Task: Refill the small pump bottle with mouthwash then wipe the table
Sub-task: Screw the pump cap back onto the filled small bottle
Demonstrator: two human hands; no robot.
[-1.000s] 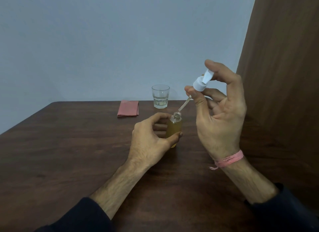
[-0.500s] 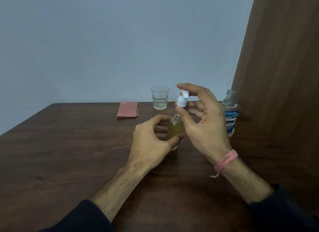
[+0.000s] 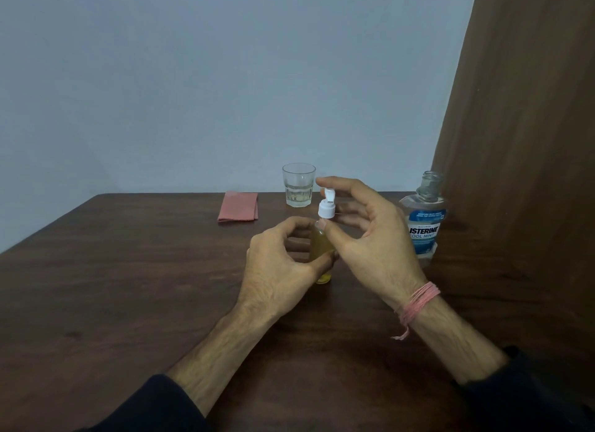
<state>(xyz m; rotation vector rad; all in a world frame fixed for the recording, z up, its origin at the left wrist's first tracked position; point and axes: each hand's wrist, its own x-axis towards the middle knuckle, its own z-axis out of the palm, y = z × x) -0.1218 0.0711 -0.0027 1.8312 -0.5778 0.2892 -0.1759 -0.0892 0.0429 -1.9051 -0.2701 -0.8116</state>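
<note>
On the desk (image 3: 112, 303), the left hand (image 3: 277, 270) curls its fingers around the small pump bottle (image 3: 320, 251), standing upright; the right hand (image 3: 363, 235) pinches the white pump head (image 3: 326, 208) at its neck, Listerine mouthwash bottle (image 3: 423, 225) uncapped beside.

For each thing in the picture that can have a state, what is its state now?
Small bottle: upright on the table, holding yellow liquid, gripped by the left hand.
Pump cap: sitting on the small bottle's neck, pinched by the right hand.
Mouthwash bottle: upright, cap off.
Glass: upright, partly filled with clear liquid.
Pink cloth: folded, lying flat.
</note>
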